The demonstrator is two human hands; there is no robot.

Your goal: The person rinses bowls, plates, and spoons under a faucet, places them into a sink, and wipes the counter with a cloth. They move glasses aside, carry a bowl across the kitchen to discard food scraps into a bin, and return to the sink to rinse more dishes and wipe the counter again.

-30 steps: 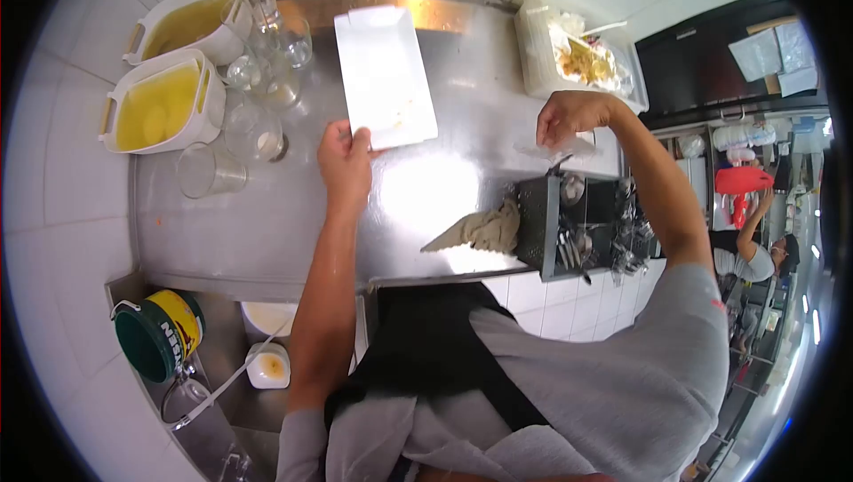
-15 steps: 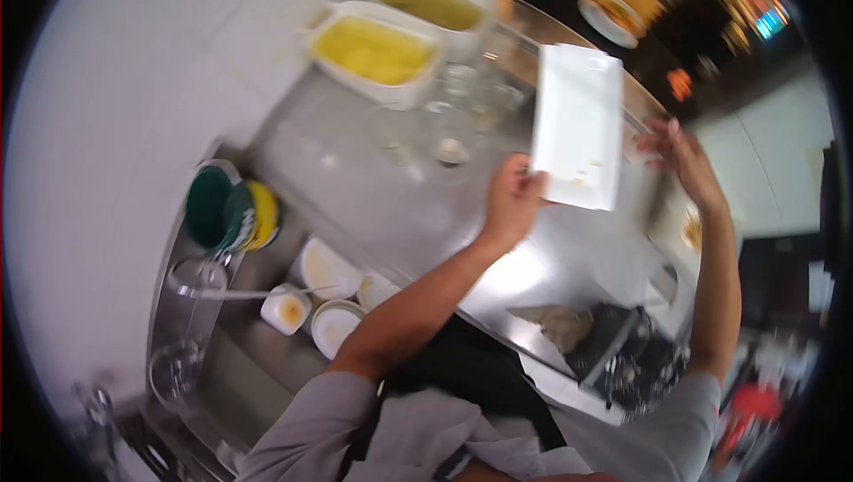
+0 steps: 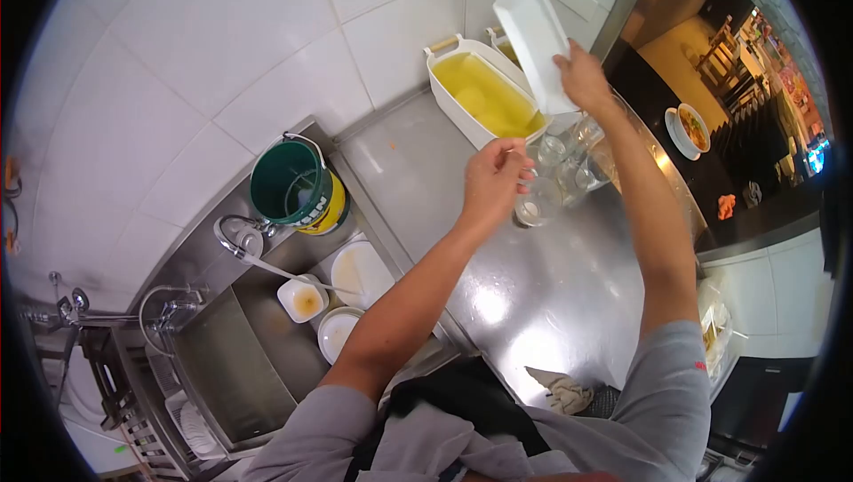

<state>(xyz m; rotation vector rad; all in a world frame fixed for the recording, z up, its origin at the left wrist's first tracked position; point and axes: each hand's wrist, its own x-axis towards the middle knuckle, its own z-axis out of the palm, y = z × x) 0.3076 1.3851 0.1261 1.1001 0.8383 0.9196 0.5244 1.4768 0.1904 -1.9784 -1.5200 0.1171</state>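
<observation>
My right hand [image 3: 582, 73] grips a long white rectangular dish [image 3: 530, 29] by its edge. The dish is tilted, partly above a white basin of yellow liquid [image 3: 480, 91], and hides much of a second basin [image 3: 505, 45] behind. My left hand [image 3: 490, 184] is in the air over the steel counter, loosely curled, with fingers apart and nothing visible in them. Close to it on the right stand several clear glasses [image 3: 555, 151].
At left, a running faucet [image 3: 233, 238] pours into a steel sink [image 3: 222, 358] holding a square white bowl [image 3: 302, 298] and white dishes [image 3: 336, 333]. A green and yellow bucket [image 3: 298, 184] stands behind. A cloth [image 3: 566, 393] lies at the counter's front; a soup bowl [image 3: 691, 128] sits on the ledge.
The white dish has passed from my left hand to my right and moved toward the basins. My left hand has let go. The view has turned, showing more of the sink.
</observation>
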